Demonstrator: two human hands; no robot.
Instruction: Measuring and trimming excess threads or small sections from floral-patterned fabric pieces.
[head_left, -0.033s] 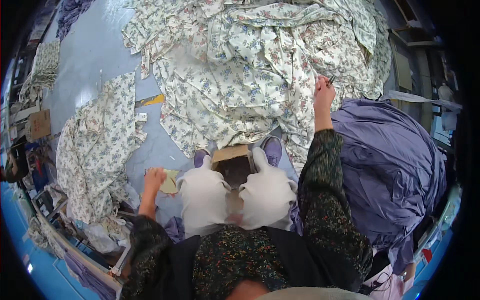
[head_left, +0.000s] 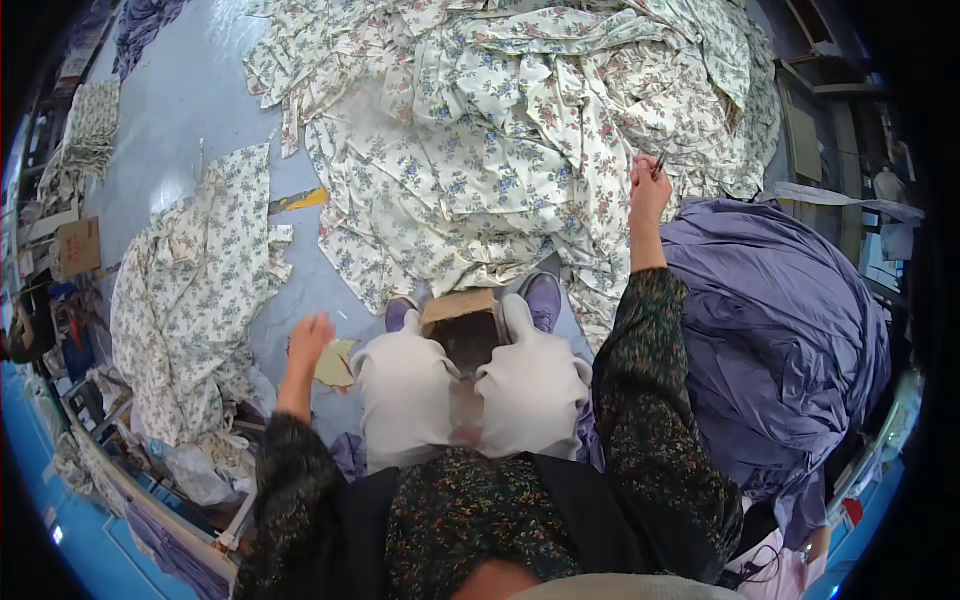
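Note:
My right hand (head_left: pixel 649 192) is closed around what look like small dark thread snips (head_left: pixel 659 164), their tips sticking up past the fingers. It hangs over the right part of a big heap of white floral fabric (head_left: pixel 450 170). My left hand (head_left: pixel 309 342) is raised on the left, its fingers blurred; I cannot make out whether they hold anything. Beside it, a pale yellow scrap (head_left: pixel 335 364) with a reddish edge lies on the floor. Another floral fabric piece (head_left: pixel 190 300) spreads out to the left of that hand.
A mound of purple fabric (head_left: pixel 770 330) fills the right side. Between my shoes stands an open cardboard box (head_left: pixel 460 304). Yellow floor tape (head_left: pixel 300 201) shows between the floral pieces. Folded floral fabric (head_left: pixel 90 130) and a small carton (head_left: pixel 78 248) sit far left.
My left hand has moved slightly up and away from beside the yellow scrap. My right hand has shifted a little, and the snips have turned slightly.

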